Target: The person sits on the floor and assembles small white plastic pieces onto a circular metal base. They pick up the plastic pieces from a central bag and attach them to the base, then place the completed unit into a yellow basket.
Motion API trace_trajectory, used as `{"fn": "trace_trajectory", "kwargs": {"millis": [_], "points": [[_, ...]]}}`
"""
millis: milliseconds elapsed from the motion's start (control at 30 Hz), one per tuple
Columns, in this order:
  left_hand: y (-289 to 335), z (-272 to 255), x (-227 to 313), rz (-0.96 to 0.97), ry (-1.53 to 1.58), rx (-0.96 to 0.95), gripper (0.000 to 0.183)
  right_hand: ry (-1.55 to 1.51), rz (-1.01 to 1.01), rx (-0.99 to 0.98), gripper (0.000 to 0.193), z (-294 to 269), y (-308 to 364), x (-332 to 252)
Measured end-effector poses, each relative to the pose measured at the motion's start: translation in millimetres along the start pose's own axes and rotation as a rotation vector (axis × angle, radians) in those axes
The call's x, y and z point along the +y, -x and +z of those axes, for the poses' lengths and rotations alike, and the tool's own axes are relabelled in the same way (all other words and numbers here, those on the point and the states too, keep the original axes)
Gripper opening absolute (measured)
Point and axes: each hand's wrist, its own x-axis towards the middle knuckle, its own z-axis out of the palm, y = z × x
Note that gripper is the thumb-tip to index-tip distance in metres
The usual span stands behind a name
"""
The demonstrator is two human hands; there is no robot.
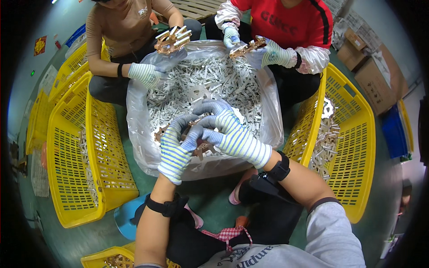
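My left hand [175,145] and my right hand [230,131], both in white gloves with striped cuffs and grey fingers, are closed round a copper-coloured metal part [203,149]. Its branching ends stick out beside and below my fingers, while much of its middle is hidden. Under my hands stands a wide bin lined with see-through plastic [137,127]. Many small, narrow silver metal pieces [178,85] are heaped inside it. The held part is over the near side of this heap.
Across the bin, two gloved co-workers hold copper-coloured branched parts [172,41] [247,48]. Yellow slotted baskets [71,178] [357,169] flank the bin and hold metal pieces. Another yellow basket [96,259] is at lower left, near a blue round stool [125,219]. Cardboard boxes [375,87] stand at right.
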Motion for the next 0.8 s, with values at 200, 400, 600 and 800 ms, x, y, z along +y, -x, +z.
{"fn": "trace_trajectory", "kwargs": {"millis": [200,400,600,800], "points": [[-3,-1,3,-0.049,-0.024,0.027,0.029,0.042,-0.035,0.031,0.031,-3,2,9],[-12,-16,-2,-0.076,-0.155,0.162,0.025,-0.185,0.683,-0.038,0.031,-20,18,81],[-12,-22,-8,-0.149,-0.007,0.148,0.029,0.306,0.704,-0.957,0.032,10,70,139],[-6,-29,4,-0.262,0.067,0.049,0.037,0.554,0.662,-1.122,0.033,28,82,145]]}}
